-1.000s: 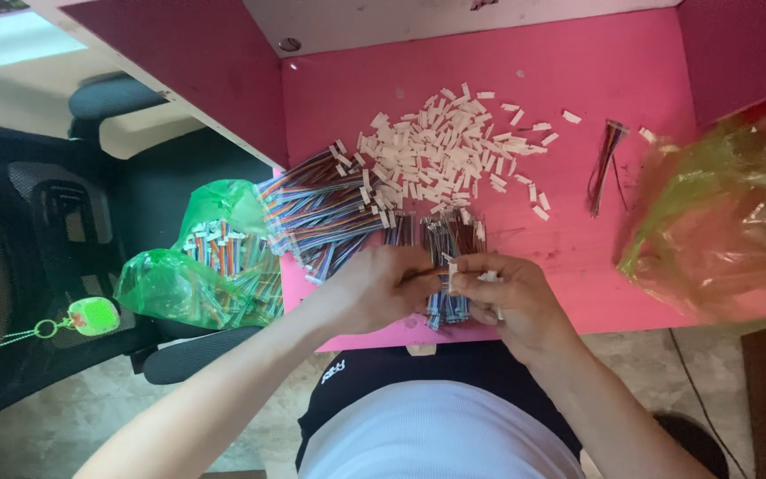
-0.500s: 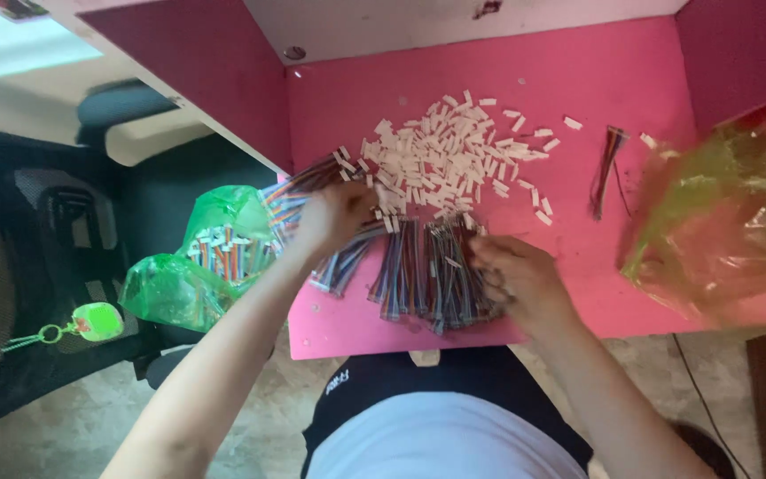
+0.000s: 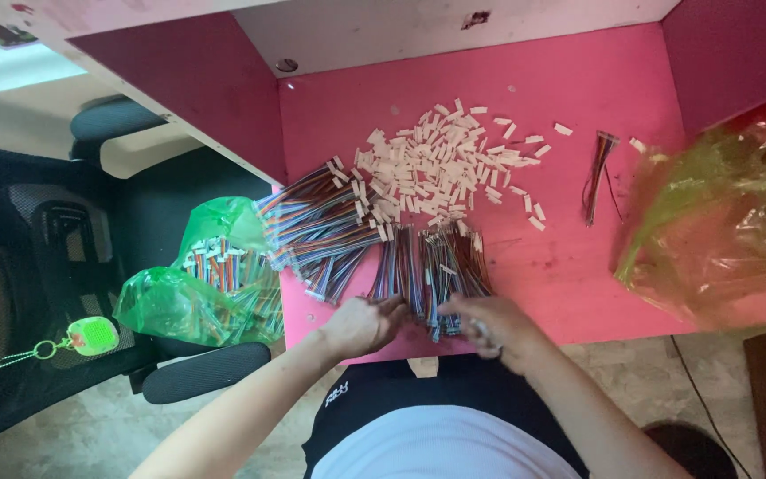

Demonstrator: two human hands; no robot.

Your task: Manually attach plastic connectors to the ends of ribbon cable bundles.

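A fan of multi-coloured ribbon wires (image 3: 436, 266) lies at the near edge of the pink table (image 3: 578, 257). My left hand (image 3: 363, 325) is curled at the near ends of these wires, fingers pinching them from the left. My right hand (image 3: 496, 325) grips the same ends from the right, knuckles up. A second, larger heap of striped wires (image 3: 316, 222) lies to the left, partly over the table edge. Behind both spreads a pile of small white connector housings (image 3: 441, 164).
A thin loose wire bundle (image 3: 597, 168) lies at the right. A crumpled green plastic bag (image 3: 720, 222) covers the table's right end. Another green bag (image 3: 210, 288) with wires hangs off the left edge above a black chair (image 3: 37, 266). A green keychain (image 3: 90, 335) hangs there.
My left hand reached out to the left wire heap half a second ago and has come back to the near ends of the front bundle. My right hand stayed at the bundle.
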